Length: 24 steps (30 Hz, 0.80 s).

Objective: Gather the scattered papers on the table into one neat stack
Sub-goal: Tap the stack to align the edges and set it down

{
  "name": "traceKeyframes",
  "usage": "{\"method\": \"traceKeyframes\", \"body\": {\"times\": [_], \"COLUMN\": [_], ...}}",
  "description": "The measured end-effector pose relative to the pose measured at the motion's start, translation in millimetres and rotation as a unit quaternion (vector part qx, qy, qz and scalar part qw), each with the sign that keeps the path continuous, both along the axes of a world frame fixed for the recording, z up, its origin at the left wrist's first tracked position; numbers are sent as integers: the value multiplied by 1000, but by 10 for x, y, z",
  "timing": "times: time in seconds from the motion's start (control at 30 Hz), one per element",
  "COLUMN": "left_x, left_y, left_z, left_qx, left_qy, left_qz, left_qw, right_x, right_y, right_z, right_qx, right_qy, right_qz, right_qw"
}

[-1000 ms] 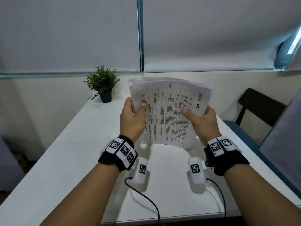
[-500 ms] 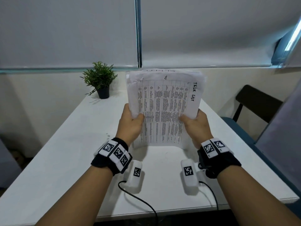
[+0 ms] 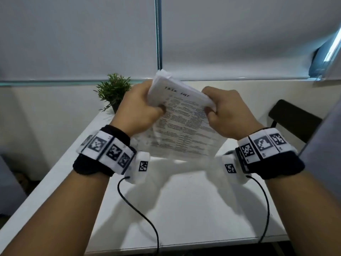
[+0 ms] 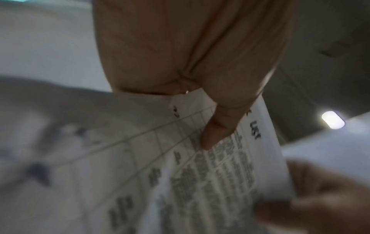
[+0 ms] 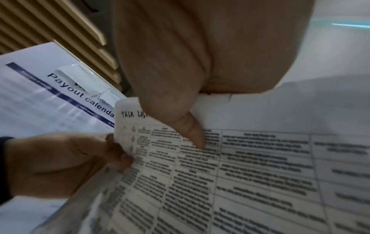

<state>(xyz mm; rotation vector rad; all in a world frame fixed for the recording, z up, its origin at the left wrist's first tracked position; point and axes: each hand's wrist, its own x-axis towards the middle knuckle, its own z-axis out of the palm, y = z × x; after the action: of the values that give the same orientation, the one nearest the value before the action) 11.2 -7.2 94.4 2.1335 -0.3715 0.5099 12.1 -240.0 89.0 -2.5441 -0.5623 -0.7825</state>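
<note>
A stack of printed papers [image 3: 182, 126], its top sheet a table headed "TASK LIST", hangs upright over the white table [image 3: 184, 209]. My left hand [image 3: 140, 106] grips its upper left corner and my right hand [image 3: 227, 111] grips the upper right corner. The lower edge curves toward me; I cannot tell whether it touches the table. The left wrist view has my left thumb [image 4: 216, 129] pressed on the top sheet [image 4: 220, 182]. In the right wrist view my right thumb [image 5: 192, 131] pinches the same sheet [image 5: 260, 174], with my left hand [image 5: 60, 163] at the far edge.
A small potted plant [image 3: 114, 91] stands at the table's back left. A black chair [image 3: 295, 121] sits to the right. Two thin black cables [image 3: 140, 215] trail from my wrists across the table's near part. A "payout calendar" poster [image 5: 50, 98] shows in the right wrist view.
The stack has been turned a quarter turn, so the "TASK LIST" heading moved from the right edge to the top. Both hands rose and now hold the top corners.
</note>
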Motion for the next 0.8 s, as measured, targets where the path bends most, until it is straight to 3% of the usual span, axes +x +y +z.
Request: {"method": "traceKeyframes", "body": {"times": [0.1, 0.17, 0.27, 0.3, 0.4, 0.6, 0.7, 0.8], "left_x": [55, 55, 38, 43, 72, 53, 24, 38], "left_y": [192, 320, 433, 448, 465, 393, 346, 297], "left_z": [-229, -378, -536, -580, -670, -1023, -1146, -1090], "left_qx": [-137, -203, -283, -298, -321, -265, -238, -258], "left_qy": [70, 75, 82, 74, 55, 88, 105, 96], "left_qz": [-28, -27, -40, -49, -62, 41, 42, 27], "left_qw": [988, 976, 955, 950, 943, 959, 965, 961], "right_x": [-22, -56, -58, -49, -26, -19, -12, 4], "right_y": [-122, -241, -283, -274, -252, -302, -325, -282], "right_z": [-48, -236, -568, -646, -742, -1082, -1173, -1118], "right_qx": [48, 204, 454, 468, 456, 442, 470, 468], "right_qy": [-42, 4, 160, 174, 154, 201, 210, 195], "right_qz": [-123, -168, -18, 17, 48, -11, -21, -15], "right_qw": [990, 964, 876, 866, 875, 874, 857, 862]}}
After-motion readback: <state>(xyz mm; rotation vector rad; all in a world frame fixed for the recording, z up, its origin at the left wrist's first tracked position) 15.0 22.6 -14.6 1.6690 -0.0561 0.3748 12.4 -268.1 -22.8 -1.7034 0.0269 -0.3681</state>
